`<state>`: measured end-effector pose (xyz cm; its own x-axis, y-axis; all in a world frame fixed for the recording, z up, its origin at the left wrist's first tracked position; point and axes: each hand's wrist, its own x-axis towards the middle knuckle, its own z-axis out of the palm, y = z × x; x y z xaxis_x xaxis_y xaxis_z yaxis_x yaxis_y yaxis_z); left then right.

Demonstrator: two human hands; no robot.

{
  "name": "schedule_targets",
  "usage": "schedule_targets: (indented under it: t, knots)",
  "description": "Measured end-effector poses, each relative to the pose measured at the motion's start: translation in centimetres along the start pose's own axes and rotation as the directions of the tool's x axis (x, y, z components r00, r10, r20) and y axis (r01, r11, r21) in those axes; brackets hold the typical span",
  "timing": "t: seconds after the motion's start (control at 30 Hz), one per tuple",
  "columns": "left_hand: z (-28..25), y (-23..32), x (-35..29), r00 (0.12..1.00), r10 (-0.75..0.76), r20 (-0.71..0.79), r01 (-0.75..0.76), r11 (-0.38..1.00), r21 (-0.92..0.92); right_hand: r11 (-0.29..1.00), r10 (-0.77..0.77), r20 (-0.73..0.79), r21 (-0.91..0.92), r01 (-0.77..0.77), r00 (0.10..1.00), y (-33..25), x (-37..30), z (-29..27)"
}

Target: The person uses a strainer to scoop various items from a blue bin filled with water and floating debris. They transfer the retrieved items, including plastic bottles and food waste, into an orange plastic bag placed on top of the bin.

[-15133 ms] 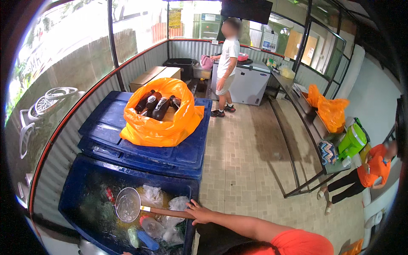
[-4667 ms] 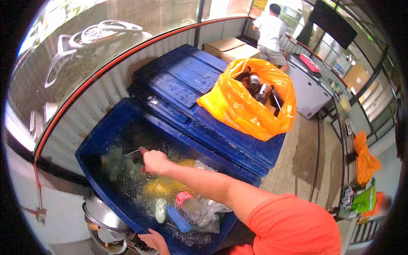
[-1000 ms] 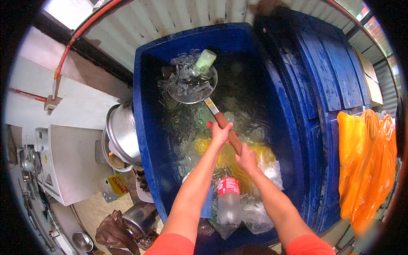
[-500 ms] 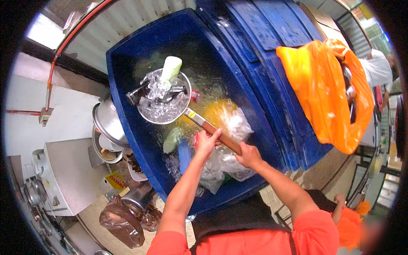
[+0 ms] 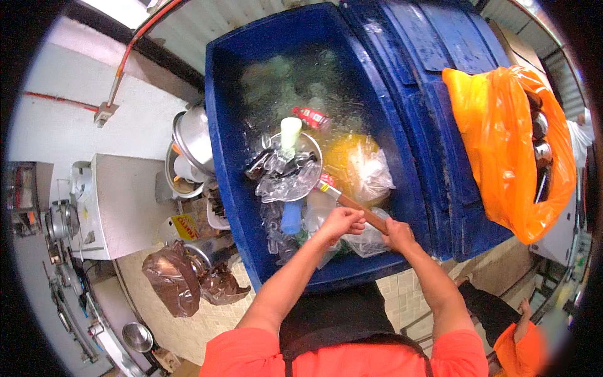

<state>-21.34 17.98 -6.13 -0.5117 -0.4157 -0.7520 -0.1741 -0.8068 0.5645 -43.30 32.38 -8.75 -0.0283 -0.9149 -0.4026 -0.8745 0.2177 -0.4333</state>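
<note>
My right hand [image 5: 399, 236] is closed round the end of the wooden handle of a long-handled round metal scoop [image 5: 319, 152]. My left hand [image 5: 342, 225] has its fingers curled against the handle's near edge, a little farther up. In the scoop lie clear ice pieces [image 5: 286, 182], some dark items and an upright pale green cylinder [image 5: 290, 133]. It hangs over a deep blue bin [image 5: 229, 182] holding water and ice. A red-labelled bottle [image 5: 311, 118] floats just beyond the scoop. Knotted plastic bags [image 5: 367, 173], one yellow and white, and a blue object [image 5: 291, 217] are nearer me.
A blue lid [image 5: 433, 119] adjoins the bin on the right. An orange plastic bag [image 5: 502, 157] with dark and shiny items rests on it. Metal pots [image 5: 193, 138], a grey-topped appliance [image 5: 129, 201] and a brown bag [image 5: 171, 276] stand left. Another person [image 5: 521, 339] is at lower right.
The scoop with its load has come nearer me in the bin, uncovering the red-labelled bottle. My left hand has moved closer to my right along the handle. The whole view has shifted.
</note>
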Motion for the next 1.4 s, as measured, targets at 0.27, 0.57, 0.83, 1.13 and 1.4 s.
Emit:
schedule_targets:
  t: [0.27, 0.57, 0.83, 1.13, 1.4]
  knots:
    - [-21.9, 12.7, 0.6, 0.619, 0.696, -0.363, 0.372, 0.147, 0.916, 0.967, 0.166, 0.231, -0.226, -0.113, 0.959, -1.0, 2.3, -0.2]
    - [-27.7, 13.1, 7.1, 0.676, 0.620, -0.398, 0.200, 0.365, 0.909, 0.946, -0.247, -0.104, -0.240, 0.217, 0.963, -12.4, 31.6, -3.5]
    - [-28.7, 12.4, 7.9, 0.654, 0.669, -0.354, 0.067, 0.415, 0.907, 0.890, -0.091, 0.064, -0.443, 0.110, 0.994, -13.3, 35.3, 0.5]
    - [-20.8, 17.0, -6.1, 0.491, 0.832, -0.259, 0.035, 0.278, 0.960, 0.911, -0.389, -0.078, 0.116, 0.395, 0.918, -21.9, 23.0, -10.7]
    - [-6.9, 21.1, -18.7, 0.688, 0.726, 0.004, -0.116, 0.105, 0.988, 0.816, -0.394, -0.368, 0.283, 0.505, 0.843, -23.6, 9.2, -23.1]
